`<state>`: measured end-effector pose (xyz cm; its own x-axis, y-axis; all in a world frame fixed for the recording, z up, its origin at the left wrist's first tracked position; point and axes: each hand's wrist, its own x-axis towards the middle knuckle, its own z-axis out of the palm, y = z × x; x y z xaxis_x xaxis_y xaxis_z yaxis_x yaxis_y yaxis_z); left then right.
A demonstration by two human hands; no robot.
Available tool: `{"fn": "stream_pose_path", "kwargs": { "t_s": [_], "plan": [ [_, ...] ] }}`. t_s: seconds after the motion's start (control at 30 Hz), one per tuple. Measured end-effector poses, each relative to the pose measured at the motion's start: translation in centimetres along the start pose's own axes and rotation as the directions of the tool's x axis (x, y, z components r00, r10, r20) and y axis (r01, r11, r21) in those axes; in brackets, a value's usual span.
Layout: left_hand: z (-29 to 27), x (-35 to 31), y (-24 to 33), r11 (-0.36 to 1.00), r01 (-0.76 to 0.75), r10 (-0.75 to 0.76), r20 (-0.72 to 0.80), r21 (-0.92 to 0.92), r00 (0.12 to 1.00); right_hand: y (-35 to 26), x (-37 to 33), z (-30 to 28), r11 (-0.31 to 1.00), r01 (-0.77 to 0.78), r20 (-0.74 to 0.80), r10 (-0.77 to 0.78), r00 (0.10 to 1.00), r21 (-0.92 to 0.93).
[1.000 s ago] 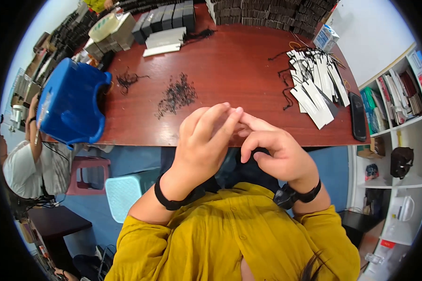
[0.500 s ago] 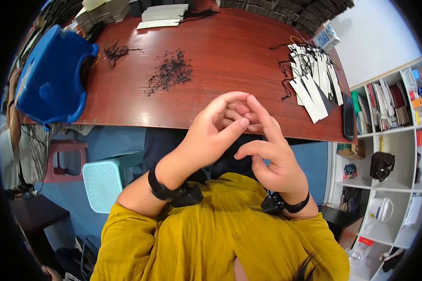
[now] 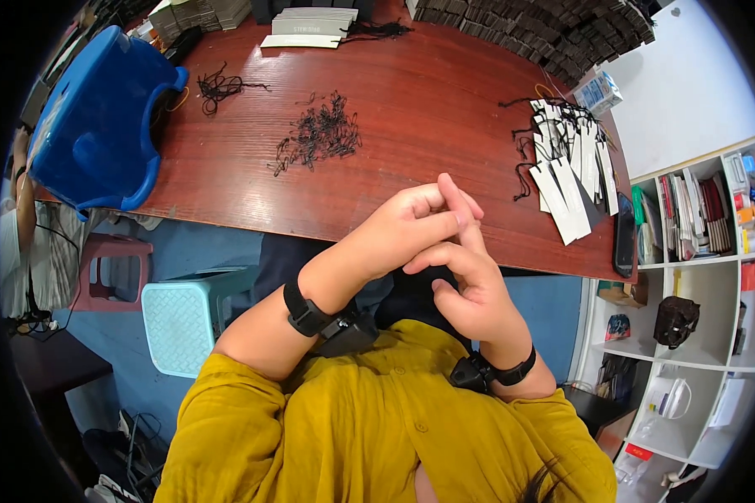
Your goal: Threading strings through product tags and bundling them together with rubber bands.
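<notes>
My left hand (image 3: 407, 230) and my right hand (image 3: 476, 303) meet in front of me, above the table's near edge. The left fingers and thumb close around outstretched fingers of the right; where they cross, some fingers are hidden. On the right hand, the thumb and a bent finger stand apart with nothing between them. Beyond the hands, a loose heap of small black cord loops (image 3: 323, 134) lies on the red-brown table (image 3: 411, 109). To the right is a pile of white tags with black strings (image 3: 566, 189).
A blue plastic stool (image 3: 101, 126) lies on the table's left part, beside a tangle of black cords (image 3: 222, 86). Stacked white tags (image 3: 310, 25) and dark bundles (image 3: 537, 33) line the far side. A phone (image 3: 624, 235) rests at the right edge, near white shelves (image 3: 705, 264).
The left fingers have folded in over the right hand's fingers, and the two hands are closer together. The view has shifted slightly; the things on the table lie as before.
</notes>
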<state>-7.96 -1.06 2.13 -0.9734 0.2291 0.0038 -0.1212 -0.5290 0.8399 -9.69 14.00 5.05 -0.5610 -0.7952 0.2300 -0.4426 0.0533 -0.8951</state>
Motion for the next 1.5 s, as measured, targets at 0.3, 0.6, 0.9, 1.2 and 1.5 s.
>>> {"fn": "stream_pose_path", "kwargs": {
  "t_s": [0.3, 0.6, 0.9, 1.2, 1.5],
  "plan": [
    [-0.1, -0.2, 0.2, 0.999, -0.014, 0.012, -0.040, -0.048, 0.999, 1.0, 0.4, 0.0, 1.000, 0.007, 0.039, -0.008, 0.999, 0.023],
    [-0.2, -0.3, 0.3, 0.999, -0.007, 0.006, -0.036, -0.045, 0.999, 1.2, 0.1, 0.1, 0.997, -0.030, 0.026, 0.028, 0.999, 0.076],
    [0.0, -0.5, 0.3, 0.996, 0.007, -0.011, -0.044, -0.085, 0.999, 1.3, -0.1, 0.3, 0.996, -0.030, 0.015, 0.029, 0.999, 0.082],
    [0.0, -0.5, 0.4, 0.998, -0.007, 0.003, -0.060, -0.062, 0.998, 1.2, 0.1, 0.5, 0.994, -0.036, 0.006, 0.035, 0.999, 0.103],
    [0.1, -0.5, 0.3, 0.997, -0.002, -0.004, -0.067, -0.081, 0.998, 1.3, 0.0, 0.4, 0.998, -0.009, 0.006, 0.009, 1.000, 0.055]
  ]
}}
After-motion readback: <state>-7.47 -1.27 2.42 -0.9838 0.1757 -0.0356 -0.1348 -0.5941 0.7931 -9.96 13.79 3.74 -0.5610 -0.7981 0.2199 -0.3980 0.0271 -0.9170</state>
